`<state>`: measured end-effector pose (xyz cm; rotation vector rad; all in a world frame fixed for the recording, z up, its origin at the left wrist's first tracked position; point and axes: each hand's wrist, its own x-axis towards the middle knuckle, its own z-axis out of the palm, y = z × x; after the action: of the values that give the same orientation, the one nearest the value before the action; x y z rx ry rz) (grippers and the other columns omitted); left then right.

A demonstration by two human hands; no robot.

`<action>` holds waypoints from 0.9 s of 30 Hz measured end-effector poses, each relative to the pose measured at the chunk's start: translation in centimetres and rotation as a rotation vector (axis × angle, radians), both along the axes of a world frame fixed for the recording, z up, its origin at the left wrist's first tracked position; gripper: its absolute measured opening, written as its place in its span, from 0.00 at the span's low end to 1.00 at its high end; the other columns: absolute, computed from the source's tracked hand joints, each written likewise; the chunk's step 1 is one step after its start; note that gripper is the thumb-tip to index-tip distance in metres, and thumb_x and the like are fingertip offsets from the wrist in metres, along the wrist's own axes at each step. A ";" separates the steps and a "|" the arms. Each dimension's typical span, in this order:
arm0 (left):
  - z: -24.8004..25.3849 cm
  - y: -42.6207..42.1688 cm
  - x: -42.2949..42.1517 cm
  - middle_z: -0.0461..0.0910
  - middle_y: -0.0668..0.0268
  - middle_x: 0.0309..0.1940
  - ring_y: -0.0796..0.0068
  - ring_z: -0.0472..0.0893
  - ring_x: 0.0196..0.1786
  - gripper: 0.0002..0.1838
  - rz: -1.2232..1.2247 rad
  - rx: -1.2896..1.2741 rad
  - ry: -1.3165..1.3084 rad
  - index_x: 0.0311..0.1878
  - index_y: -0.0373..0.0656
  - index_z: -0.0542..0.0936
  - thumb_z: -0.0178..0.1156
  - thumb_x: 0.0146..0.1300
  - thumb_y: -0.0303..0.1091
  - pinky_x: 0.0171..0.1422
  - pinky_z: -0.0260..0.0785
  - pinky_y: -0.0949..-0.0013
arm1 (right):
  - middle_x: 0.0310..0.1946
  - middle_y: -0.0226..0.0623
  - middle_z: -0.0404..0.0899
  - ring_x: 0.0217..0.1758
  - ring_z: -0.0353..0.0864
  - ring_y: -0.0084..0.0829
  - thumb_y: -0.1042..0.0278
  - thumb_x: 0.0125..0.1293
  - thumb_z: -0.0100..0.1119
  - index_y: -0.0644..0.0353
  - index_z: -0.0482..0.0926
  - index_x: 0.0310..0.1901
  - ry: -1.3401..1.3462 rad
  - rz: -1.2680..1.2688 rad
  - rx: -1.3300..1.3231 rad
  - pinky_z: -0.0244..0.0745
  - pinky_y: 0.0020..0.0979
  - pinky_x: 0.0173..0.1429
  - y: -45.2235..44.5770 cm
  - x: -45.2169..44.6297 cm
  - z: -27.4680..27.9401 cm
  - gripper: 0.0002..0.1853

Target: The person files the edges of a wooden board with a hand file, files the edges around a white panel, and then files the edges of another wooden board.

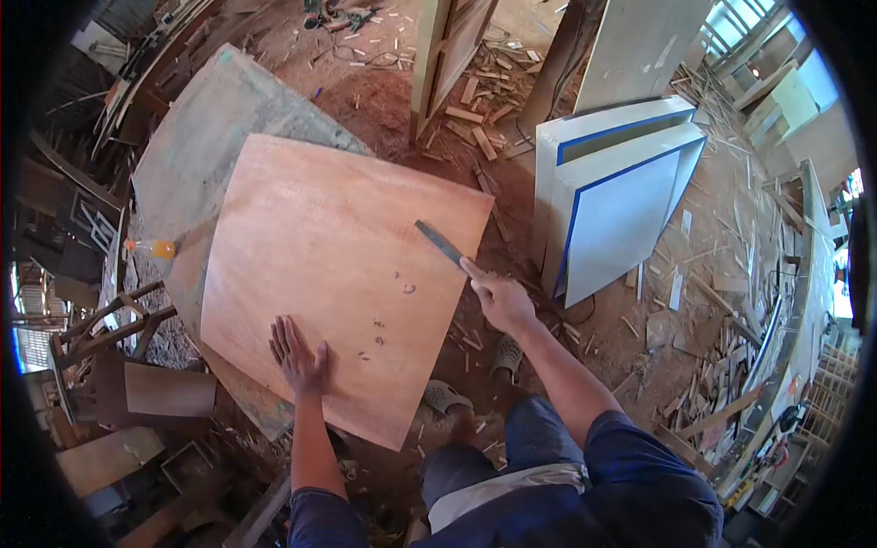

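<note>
Scraps and splinters of wood litter the reddish workshop floor (361,105), and a stained grey board (233,105) spreads under a smooth, light reddish-brown wood panel (329,219), which lies at an angle in front of the person, overhanging the board at the right. The left hand (300,358) rests palm down near the panel's lower left part, fingers extended and slightly parted, pressing on the surface and grasping nothing. The right hand (501,300), by the panel's right edge, is closed around the near end of a flat grey tool (438,243); its far end reaches over the panel, though whether it touches the wood I cannot tell. Several small dark marks or shavings (408,289) dot the panel between the hands. An orange bottle (163,248) is beside the panel's left edge, and blue-edged white cabinet pieces (621,224) stand to the right.
</note>
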<state>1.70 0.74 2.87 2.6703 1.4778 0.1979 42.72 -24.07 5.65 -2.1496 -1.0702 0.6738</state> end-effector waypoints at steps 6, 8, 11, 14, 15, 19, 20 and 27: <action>1.0 0.1 1.0 0.53 0.49 0.93 0.46 0.49 0.95 0.56 0.011 -0.041 0.000 0.93 0.43 0.54 0.54 0.72 0.70 0.97 0.35 0.41 | 0.45 0.53 0.91 0.44 0.91 0.59 0.63 0.80 0.53 0.21 0.73 0.81 -0.008 0.297 -0.187 0.88 0.60 0.52 -6.8 -0.5 1.4 0.32; 1.0 -0.3 0.9 0.52 0.49 0.93 0.46 0.49 0.95 0.55 0.004 -0.043 0.020 0.92 0.42 0.54 0.53 0.73 0.69 0.97 0.35 0.41 | 0.45 0.52 0.92 0.43 0.91 0.59 0.61 0.82 0.53 0.20 0.73 0.81 -0.040 0.243 0.019 0.89 0.59 0.52 -5.1 1.2 0.2 0.30; 0.8 0.0 1.1 0.52 0.49 0.93 0.45 0.49 0.95 0.54 -0.008 -0.016 0.049 0.92 0.41 0.54 0.51 0.74 0.69 0.97 0.35 0.41 | 0.45 0.53 0.92 0.44 0.92 0.58 0.57 0.83 0.56 0.20 0.73 0.82 -0.019 0.186 -0.139 0.89 0.58 0.51 0.8 4.7 3.1 0.29; 0.7 0.0 1.1 0.53 0.49 0.93 0.45 0.49 0.94 0.54 -0.013 -0.016 0.031 0.92 0.40 0.54 0.51 0.75 0.69 0.97 0.36 0.41 | 0.45 0.53 0.91 0.45 0.92 0.57 0.54 0.83 0.59 0.21 0.73 0.82 0.024 0.218 -0.063 0.89 0.58 0.50 -0.1 4.5 3.2 0.29; 0.8 0.0 1.2 0.53 0.49 0.93 0.45 0.49 0.94 0.54 -0.012 -0.023 0.017 0.92 0.40 0.54 0.51 0.75 0.69 0.97 0.36 0.41 | 0.46 0.54 0.91 0.45 0.92 0.58 0.54 0.83 0.59 0.21 0.74 0.81 0.075 0.239 -0.043 0.89 0.58 0.49 -2.1 4.0 3.0 0.28; 2.2 -0.6 2.2 0.60 0.45 0.89 0.42 0.56 0.92 0.51 -0.001 -0.028 -0.051 0.89 0.37 0.61 0.58 0.75 0.64 0.95 0.42 0.39 | 0.44 0.56 0.89 0.41 0.91 0.60 0.53 0.82 0.61 0.20 0.74 0.81 0.121 0.302 -0.081 0.89 0.55 0.45 -6.9 3.3 3.1 0.29; 1.7 -0.2 2.7 0.64 0.43 0.86 0.42 0.59 0.90 0.48 0.039 0.000 -0.076 0.86 0.36 0.63 0.60 0.74 0.61 0.94 0.45 0.39 | 0.41 0.55 0.86 0.38 0.90 0.62 0.55 0.83 0.59 0.20 0.73 0.82 0.087 0.307 -0.064 0.88 0.55 0.44 -7.2 3.4 2.9 0.29; 3.4 3.7 23.1 0.75 0.41 0.76 0.37 0.70 0.81 0.43 -0.289 -0.011 -0.380 0.78 0.35 0.74 0.72 0.71 0.56 0.87 0.58 0.37 | 0.40 0.44 0.80 0.39 0.88 0.48 0.60 0.81 0.57 0.17 0.72 0.83 -0.207 0.457 -0.183 0.88 0.50 0.40 -5.3 6.8 3.0 0.32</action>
<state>24.77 4.45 6.26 2.6051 0.9694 0.6290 49.52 -29.35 8.65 -2.1784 -1.7002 0.7885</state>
